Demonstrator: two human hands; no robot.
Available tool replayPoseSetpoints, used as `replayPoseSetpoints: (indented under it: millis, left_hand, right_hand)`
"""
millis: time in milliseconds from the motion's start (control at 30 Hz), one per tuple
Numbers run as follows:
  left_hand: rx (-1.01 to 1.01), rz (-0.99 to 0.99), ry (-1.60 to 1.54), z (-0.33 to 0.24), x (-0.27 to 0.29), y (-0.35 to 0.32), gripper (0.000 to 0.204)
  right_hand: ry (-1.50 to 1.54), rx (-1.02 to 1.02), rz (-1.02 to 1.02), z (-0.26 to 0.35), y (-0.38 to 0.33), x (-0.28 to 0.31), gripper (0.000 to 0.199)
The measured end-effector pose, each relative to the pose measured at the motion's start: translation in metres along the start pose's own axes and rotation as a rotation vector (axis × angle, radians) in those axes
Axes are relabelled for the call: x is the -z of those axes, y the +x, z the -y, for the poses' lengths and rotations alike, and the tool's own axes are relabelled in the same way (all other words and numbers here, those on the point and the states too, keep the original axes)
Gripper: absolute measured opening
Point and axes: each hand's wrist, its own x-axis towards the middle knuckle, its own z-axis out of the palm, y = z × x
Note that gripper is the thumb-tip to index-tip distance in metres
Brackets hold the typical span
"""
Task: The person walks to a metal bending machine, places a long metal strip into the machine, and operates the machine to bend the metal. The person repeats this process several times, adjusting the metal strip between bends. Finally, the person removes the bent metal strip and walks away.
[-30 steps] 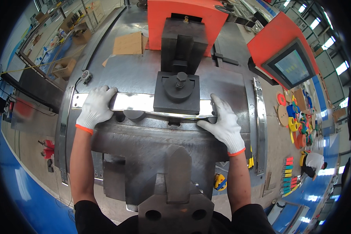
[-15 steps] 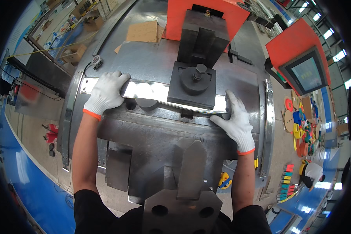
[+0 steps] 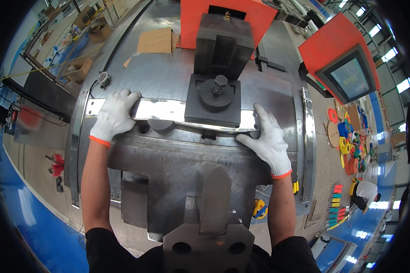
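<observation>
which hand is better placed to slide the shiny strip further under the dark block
Left, probably. The left hand lies flat on the long exposed part of the shiny strip; the right hand only touches its short end beside the dark block.
</observation>
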Motion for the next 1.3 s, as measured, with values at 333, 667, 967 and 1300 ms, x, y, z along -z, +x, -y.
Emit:
replayPoseSetpoints:
  millis: [333,667,967,1300]
  left_hand:
    - [-0.018,0.012,0.019,0.003,-0.003,0.001,0.052]
    - [-0.045,-0.023,0.03,0.004,0.002,0.001,0.047]
    - [-0.046,-0.019,0.063,0.003,0.002,0.002,0.048]
    - [0.003,-0.002,0.008,0.004,-0.005,-0.002,0.049]
  right_hand:
    - [-0.003,0.012,0.004,-0.001,-0.002,0.0,0.1]
    - [0.022,0.01,0.023,0.002,-0.001,0.003,0.099]
    - [-0.032,0.043,-0.017,-0.004,-0.003,0.0,0.1]
    - [0.031,-0.04,0.067,0.012,0.0,0.009,0.098]
